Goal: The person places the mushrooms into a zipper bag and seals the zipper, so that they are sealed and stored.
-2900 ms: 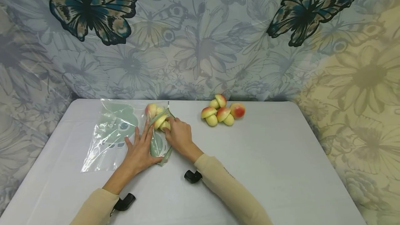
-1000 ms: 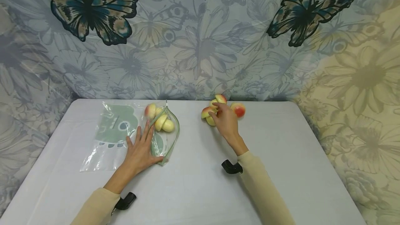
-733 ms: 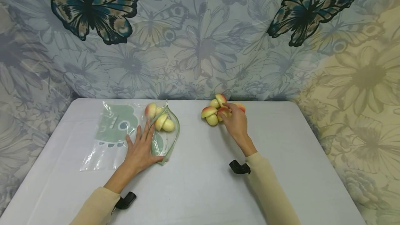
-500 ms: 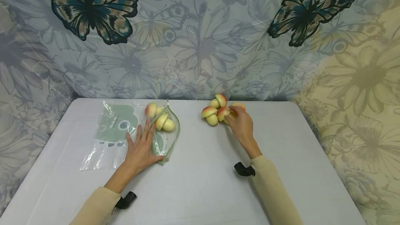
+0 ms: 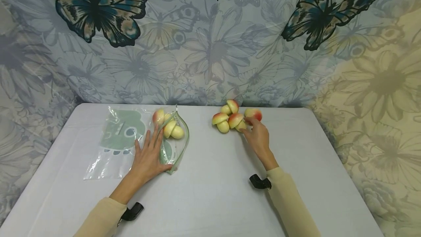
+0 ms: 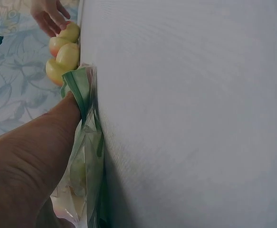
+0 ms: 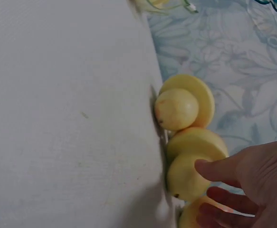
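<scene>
My left hand (image 5: 148, 156) lies spread, pressing on a clear zip bag (image 5: 108, 164) with a green cartoon print. In the left wrist view, its thumb is at the bag's green edge (image 6: 79, 88). Inside the bag's open mouth sit toy mushrooms (image 5: 172, 130), yellow with red-tinged caps. My right hand (image 5: 260, 138) is at a group of similar mushrooms to the right. Its fingertips are right at the rightmost mushroom (image 5: 254, 113). In the right wrist view its thumb overlaps the stem of a mushroom (image 7: 188, 178), with the other fingers loosely bent over a lower mushroom (image 7: 190, 213).
Two more mushrooms, one at the left (image 5: 219, 120) and one at the back (image 5: 230, 106), complete the group near the table's far edge. The white table (image 5: 204, 200) meets a butterfly-patterned cloth wall (image 5: 210, 65). Black cameras (image 5: 133, 212) are worn on both wrists.
My right hand has left the bag, moved right to the mushroom group and shifted along it to its right end. The rightmost mushroom has turned slightly. My left hand stays on the bag.
</scene>
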The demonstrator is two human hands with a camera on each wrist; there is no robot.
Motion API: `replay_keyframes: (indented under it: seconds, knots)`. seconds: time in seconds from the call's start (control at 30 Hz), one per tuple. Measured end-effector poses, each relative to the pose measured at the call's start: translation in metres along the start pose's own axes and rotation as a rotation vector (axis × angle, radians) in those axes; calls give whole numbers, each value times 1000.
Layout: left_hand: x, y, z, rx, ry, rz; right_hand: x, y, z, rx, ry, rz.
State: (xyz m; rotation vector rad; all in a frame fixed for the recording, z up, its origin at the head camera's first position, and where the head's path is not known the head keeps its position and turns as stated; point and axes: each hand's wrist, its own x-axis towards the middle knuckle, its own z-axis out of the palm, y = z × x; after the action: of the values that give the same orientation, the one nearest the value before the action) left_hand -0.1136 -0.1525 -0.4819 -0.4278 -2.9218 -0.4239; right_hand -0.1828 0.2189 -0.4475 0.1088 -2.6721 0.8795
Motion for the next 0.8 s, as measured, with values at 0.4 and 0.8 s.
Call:
replay_keyframes:
  seconds: [0.4,0.8]
  knots:
    - [1,0,-2,-9,-2,11,-2,7,6,-13,-38,53]
    - [0,1,-1,-22,9,25,-1,-2,15,-19,3,17]
